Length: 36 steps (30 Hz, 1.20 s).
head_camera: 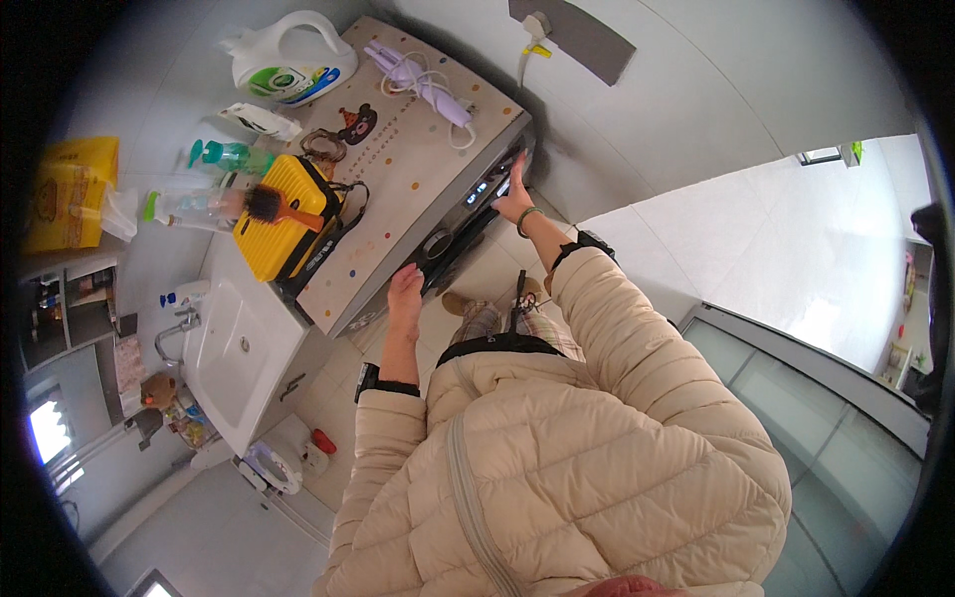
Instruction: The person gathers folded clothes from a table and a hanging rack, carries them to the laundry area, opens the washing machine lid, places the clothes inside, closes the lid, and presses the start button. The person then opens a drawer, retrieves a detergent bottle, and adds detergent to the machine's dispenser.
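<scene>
A front-loading washing machine [351,326] stands before me, its top covered by a patterned mat [406,160]. On its front control panel, a small display [476,194] is lit beside a round silver knob [436,243]. My right hand [515,195] reaches to the panel's right end, thumb and fingers spread against it, nothing held. At the panel's left end is my left hand [405,295], its fingers bent by the front edge, left of the knob. Whether those fingers press on the machine is hard to see. The machine's lower front is mostly hidden.
On the mat lie a yellow case [280,224] with a hairbrush [272,207] over it, a purple hair styling iron [421,82] and a white detergent jug [295,60]. A washbasin [235,351] adjoins at left. Behind it is a toilet [276,466]. A wall socket plug [536,26] is at upper right.
</scene>
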### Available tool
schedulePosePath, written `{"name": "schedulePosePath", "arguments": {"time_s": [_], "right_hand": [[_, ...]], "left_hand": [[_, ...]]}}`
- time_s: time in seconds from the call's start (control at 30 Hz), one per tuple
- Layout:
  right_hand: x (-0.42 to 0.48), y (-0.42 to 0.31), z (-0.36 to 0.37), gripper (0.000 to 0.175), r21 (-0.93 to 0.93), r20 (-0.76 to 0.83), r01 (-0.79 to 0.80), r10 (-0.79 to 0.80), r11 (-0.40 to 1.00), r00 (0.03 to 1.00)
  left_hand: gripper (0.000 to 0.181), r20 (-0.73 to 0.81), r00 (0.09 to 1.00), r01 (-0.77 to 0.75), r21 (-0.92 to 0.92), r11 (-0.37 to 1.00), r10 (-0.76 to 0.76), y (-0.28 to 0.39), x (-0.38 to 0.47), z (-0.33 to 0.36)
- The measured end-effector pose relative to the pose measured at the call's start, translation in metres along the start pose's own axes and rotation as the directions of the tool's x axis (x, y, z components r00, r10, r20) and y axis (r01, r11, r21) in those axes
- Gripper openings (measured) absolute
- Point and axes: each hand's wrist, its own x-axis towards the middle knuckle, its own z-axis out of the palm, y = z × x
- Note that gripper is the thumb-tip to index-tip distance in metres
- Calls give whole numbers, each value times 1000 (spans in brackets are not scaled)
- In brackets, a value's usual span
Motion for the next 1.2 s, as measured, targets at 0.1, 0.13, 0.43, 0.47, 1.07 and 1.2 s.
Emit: {"name": "schedulePosePath", "arguments": {"time_s": [0.1, 0.13, 0.43, 0.47, 1.07, 1.2], "right_hand": [[2, 1, -1, 117, 95, 104, -165, 155, 982, 982], [3, 2, -3, 118, 44, 91, -126, 121, 991, 988], [-20, 40, -7, 116, 66, -52, -148, 151, 987, 987], [-29, 47, -5, 115, 106, -41, -169, 174, 980, 984], [-148, 33, -43, 25, 148, 186, -376, 348, 915, 919], [-170, 36, -57, 22, -8, 63, -90, 90, 996, 994]], "left_hand": [[33, 4, 1000, -29, 11, 1000, 29, 3, -1, 4], [32, -10, 1000, -13, 29, 999, 14, 3, -1, 4], [31, -53, 997, 55, 75, 996, -51, 10, -4, 1], [31, -78, 993, 94, 77, 993, -88, 10, -6, -1], [34, -202, 979, 17, 32, 999, -10, -48, -36, -62], [32, 38, 999, -11, 132, 991, 6, -62, -36, -67]]}}
